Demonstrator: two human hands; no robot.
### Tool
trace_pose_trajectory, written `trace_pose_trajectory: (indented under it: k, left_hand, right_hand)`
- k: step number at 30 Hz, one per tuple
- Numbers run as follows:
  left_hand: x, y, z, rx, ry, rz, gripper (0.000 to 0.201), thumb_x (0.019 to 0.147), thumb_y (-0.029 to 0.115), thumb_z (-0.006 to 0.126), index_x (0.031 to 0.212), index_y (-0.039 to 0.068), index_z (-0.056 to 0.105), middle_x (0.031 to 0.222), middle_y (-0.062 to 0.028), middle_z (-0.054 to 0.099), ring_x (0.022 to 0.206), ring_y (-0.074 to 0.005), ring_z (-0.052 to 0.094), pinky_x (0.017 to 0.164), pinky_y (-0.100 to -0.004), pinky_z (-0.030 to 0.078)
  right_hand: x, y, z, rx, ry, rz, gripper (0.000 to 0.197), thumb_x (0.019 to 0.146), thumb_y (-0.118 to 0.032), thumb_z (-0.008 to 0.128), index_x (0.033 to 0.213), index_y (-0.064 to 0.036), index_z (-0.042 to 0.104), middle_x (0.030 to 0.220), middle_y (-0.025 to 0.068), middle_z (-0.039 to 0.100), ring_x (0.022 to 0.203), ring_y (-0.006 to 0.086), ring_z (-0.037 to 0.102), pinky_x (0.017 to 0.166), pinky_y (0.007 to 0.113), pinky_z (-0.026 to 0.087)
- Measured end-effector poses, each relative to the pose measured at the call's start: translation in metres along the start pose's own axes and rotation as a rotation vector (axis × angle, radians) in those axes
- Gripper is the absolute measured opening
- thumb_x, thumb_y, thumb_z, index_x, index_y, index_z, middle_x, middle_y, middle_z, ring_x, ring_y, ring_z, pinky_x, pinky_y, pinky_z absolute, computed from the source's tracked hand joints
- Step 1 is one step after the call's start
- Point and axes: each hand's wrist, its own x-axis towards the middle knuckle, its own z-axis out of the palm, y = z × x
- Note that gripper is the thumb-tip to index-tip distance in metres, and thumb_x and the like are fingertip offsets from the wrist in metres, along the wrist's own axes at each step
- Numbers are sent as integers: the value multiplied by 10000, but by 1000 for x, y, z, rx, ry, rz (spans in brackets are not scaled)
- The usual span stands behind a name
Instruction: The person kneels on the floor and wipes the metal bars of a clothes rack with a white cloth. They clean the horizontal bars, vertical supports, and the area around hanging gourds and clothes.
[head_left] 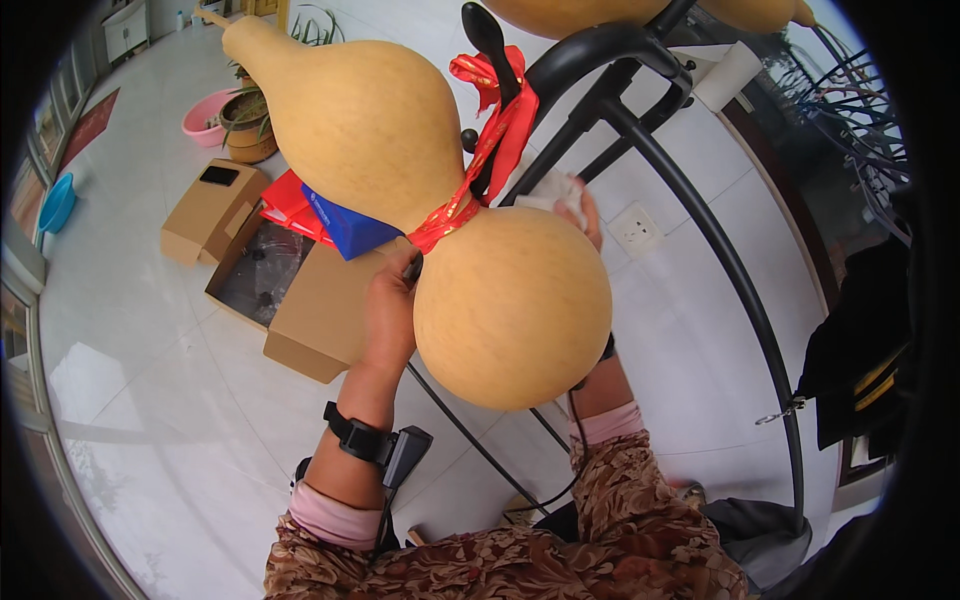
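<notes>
A big tan gourd [500,300] with two bulbs hangs from a black curved metal stand [720,250], a red ribbon [490,150] tied round its narrow waist. My left hand [390,305] presses against the left side of the lower bulb, just under the ribbon, with a small dark object at its fingertips. My right hand [585,215] reaches behind the gourd, mostly hidden, and holds a white cloth [555,190] against its back near the waist. Both wrists carry black straps.
Open cardboard boxes [300,300] lie on the white tiled floor at left, with red and blue bags [330,220] among them. A potted plant [250,125], a pink basin [205,120] and a blue bowl [57,203] stand farther back. Another gourd [570,12] hangs at the top.
</notes>
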Motion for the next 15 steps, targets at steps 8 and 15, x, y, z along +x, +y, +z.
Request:
trace_pose_trajectory:
  k: [8, 15]
  left_hand:
    - [1, 4, -5, -261, -58, -46, 405, 922, 118, 745, 1306, 12, 678, 1114, -74, 747, 973, -131, 669, 856, -304, 540]
    - [-3, 10, -9, -34, -82, 21, 398, 953, 144, 709, 1325, 11, 660, 1153, -89, 742, 993, -142, 679, 858, -301, 541]
  right_hand:
    - [70, -47, 27, -273, -132, -251, 580, 853, -147, 803, 1352, 11, 552, 1151, 94, 670, 951, 176, 669, 871, 303, 540]
    - [59, 3, 26, -439, -328, 226, 224, 842, -103, 792, 1013, -17, 676, 937, 56, 698, 869, 135, 674, 775, 291, 555]
